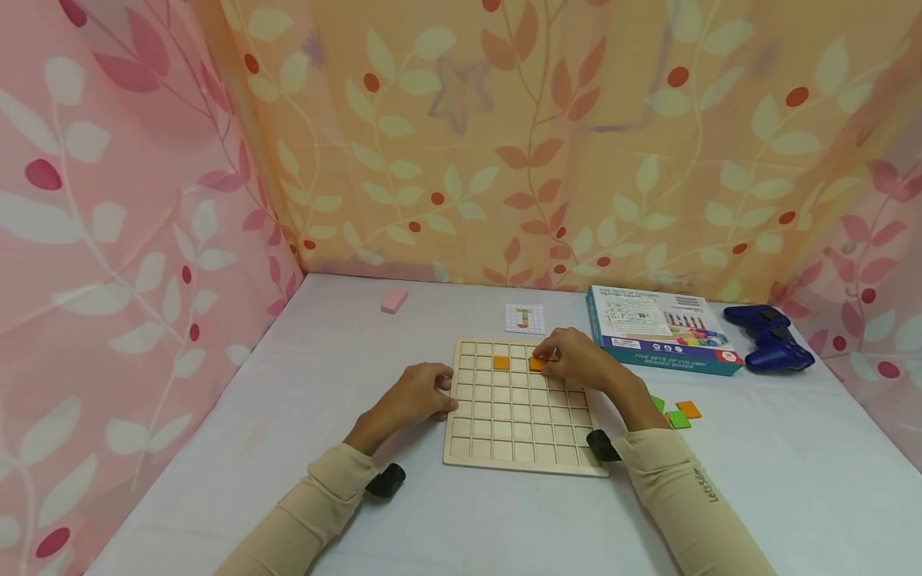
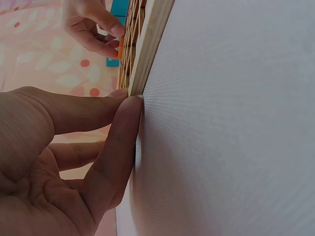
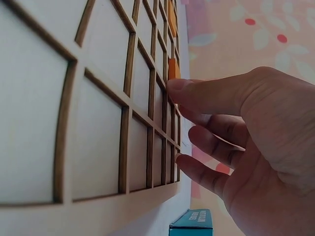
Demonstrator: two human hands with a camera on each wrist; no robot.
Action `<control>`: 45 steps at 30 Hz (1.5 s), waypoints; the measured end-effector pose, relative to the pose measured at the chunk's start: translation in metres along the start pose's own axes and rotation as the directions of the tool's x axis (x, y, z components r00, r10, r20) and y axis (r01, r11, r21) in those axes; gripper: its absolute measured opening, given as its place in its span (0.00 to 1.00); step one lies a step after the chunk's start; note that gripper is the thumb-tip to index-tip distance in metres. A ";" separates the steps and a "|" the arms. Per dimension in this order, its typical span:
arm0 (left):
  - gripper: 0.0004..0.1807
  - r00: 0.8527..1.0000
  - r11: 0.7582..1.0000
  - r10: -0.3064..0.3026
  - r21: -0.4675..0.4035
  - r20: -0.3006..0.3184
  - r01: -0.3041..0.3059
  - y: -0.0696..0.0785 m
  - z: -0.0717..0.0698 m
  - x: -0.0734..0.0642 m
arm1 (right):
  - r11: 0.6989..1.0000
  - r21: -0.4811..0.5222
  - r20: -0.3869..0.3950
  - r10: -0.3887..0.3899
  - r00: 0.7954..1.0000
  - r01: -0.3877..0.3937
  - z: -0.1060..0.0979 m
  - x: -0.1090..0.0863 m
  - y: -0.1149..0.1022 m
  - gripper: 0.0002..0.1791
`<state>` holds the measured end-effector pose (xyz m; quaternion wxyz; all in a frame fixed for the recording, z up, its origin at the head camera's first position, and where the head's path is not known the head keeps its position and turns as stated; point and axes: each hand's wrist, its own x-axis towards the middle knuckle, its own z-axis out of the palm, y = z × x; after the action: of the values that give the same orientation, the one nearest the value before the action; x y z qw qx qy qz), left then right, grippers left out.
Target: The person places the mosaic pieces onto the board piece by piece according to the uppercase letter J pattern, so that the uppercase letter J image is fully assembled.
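A pale wooden grid board (image 1: 526, 464) lies on the table, its raised slats forming square cells. My left hand (image 1: 414, 394) is at its left side, with thumb and a finger pinching the edge (image 2: 152, 39) in the left wrist view. Over the board's far right part, my right hand (image 1: 576, 358) holds an orange square tile (image 1: 536, 364) by thumb and fingers. In the right wrist view the thumb overlaps this orange tile (image 3: 174, 69), close over the cells. Another orange tile (image 1: 501, 363) sits in a cell to its left.
Behind the board lies a small printed pattern card (image 1: 524, 318). A blue boxed set (image 1: 666, 360) and a blue game controller (image 1: 774, 340) stand at the back right. Loose green tiles (image 1: 679, 419) and orange tiles (image 1: 689, 410) lie right of the board. A pink block (image 1: 394, 301) is at the back left.
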<state>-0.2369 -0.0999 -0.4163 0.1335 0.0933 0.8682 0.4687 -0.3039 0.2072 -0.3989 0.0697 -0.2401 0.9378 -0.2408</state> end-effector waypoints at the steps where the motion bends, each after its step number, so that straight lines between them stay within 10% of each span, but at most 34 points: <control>1: 0.31 1.000 1.000 -0.001 0.000 0.000 0.001 0.000 0.000 0.000 | 1.000 0.001 0.002 0.003 1.000 -0.003 0.000 0.000 0.000 0.15; 23: 0.32 1.000 1.000 -0.010 -0.025 0.006 0.010 0.000 0.000 -0.001 | 0.996 0.079 0.020 0.039 0.999 -0.040 -0.003 -0.009 0.004 0.18; 45: 0.32 1.000 1.000 -0.015 -0.007 -0.002 0.015 0.000 0.001 0.000 | 0.983 0.046 -0.002 0.178 0.984 -0.178 -0.039 -0.093 0.044 0.22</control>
<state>-0.2363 -0.0995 -0.4165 0.1364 0.0860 0.8675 0.4706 -0.2509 0.3024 -0.3850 0.0936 -0.1529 0.9500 -0.2555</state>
